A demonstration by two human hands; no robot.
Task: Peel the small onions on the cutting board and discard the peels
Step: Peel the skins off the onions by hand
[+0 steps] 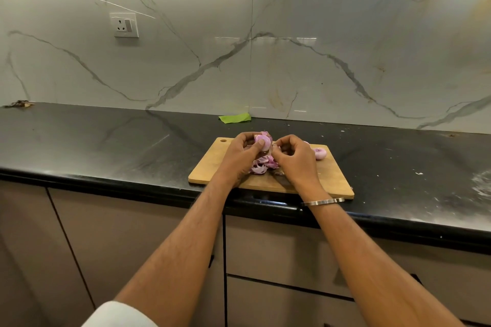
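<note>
Gripping a small onion [263, 142] above the cutting board [212, 164] at frame centre, left hand [243, 152] turns its cut face toward the camera. Right hand [293, 159] pinches its skin. Peels [261, 166] lie beneath; peeled onion [319, 153] right.

We see a black polished stone countertop [106, 141] running along a marble-look wall, with a rectangular light wooden cutting board [212, 164] lying flat at its front edge. We note a flat bright green scrap [235, 117] at the back by the wall, brown dry debris [20, 104] at the far left back corner, and white specks [419, 173] scattered on the right.
</note>
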